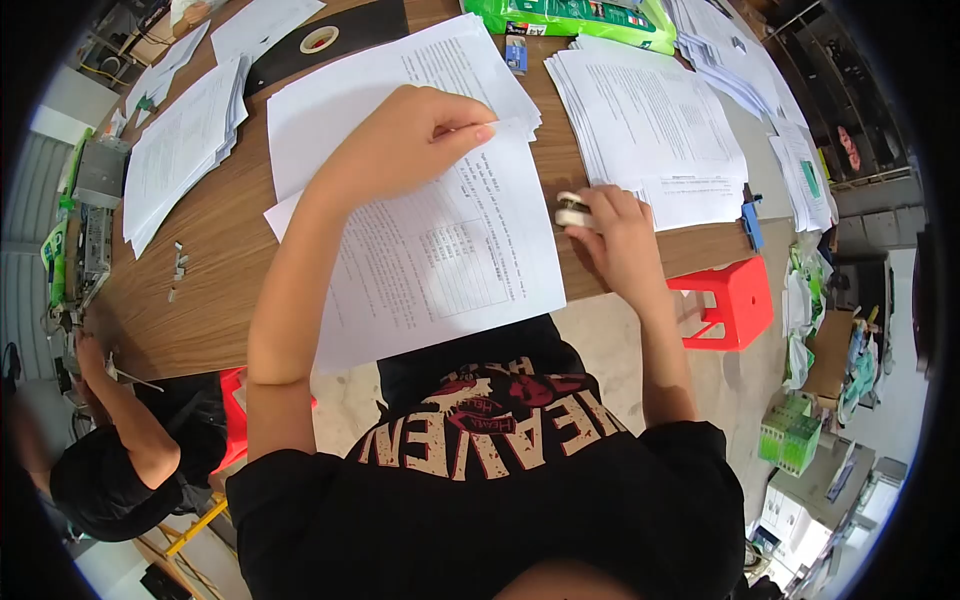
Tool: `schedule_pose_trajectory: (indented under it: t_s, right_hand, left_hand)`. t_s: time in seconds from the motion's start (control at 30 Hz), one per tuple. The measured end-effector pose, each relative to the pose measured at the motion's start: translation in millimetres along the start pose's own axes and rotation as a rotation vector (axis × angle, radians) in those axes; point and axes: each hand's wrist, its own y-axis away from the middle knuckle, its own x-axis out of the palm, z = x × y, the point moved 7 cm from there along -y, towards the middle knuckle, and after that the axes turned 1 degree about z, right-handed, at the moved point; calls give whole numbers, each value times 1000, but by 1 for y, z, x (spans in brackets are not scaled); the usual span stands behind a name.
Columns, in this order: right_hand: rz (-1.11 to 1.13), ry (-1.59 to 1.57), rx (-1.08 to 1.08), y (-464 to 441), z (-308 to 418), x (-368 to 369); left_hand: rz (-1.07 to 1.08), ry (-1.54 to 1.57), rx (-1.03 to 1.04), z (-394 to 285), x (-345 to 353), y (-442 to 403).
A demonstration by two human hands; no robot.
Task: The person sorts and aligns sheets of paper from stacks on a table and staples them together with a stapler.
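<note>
My left hand (pixel 415 135) reaches over a printed sheet (pixel 440 250) and pinches its upper edge between thumb and fingers. The sheet lies slanted on top of more printed pages (pixel 330 110), and its lower end hangs past the table's front edge. Just right of the sheet, my right hand (pixel 622 235) is closed around a small white stapler (pixel 573 212), whose jaw end points left toward the paper. The fingers cover the stapler's rear part.
Paper stacks lie on the right (pixel 660 120) and left (pixel 190 150) of the wooden table (pixel 220 300). At the back are a tape roll (pixel 319 40), a small blue box (pixel 516 55) and a green package (pixel 580 18). A red stool (pixel 735 305) stands right; another person (pixel 120 450) sits left.
</note>
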Motion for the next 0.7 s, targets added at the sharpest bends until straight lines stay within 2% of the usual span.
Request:
schedule_pose_trajectory:
  t_s: [0.03, 0.1, 0.2, 0.27, 0.37, 0.5, 0.7]
  right_hand:
    - [-47, -93, -38, -2, 0, -3]
    - [-65, -204, 34, -15, 14, -26]
    - [-128, -67, -66, -36, 44, -59]
    - [-55, 129, -226, -46, 69, -64]
    - [-56, 257, -340, -52, 86, -62]
    - [-3, 325, -356, -55, 94, -59]
    - [-42, 371, -379, -56, 93, -58]
  left_hand:
    - [-73, 43, 46, -4, -1, 2]
    - [-114, -7, 64, -14, 2, 7]
    - [-174, -146, 106, -26, 7, 12]
    - [-200, -230, 129, -32, 11, 15]
    - [-266, -317, 151, -36, 14, 20]
    - [-283, -338, 142, -37, 14, 24]
    - [-246, -364, 147, -40, 16, 24]
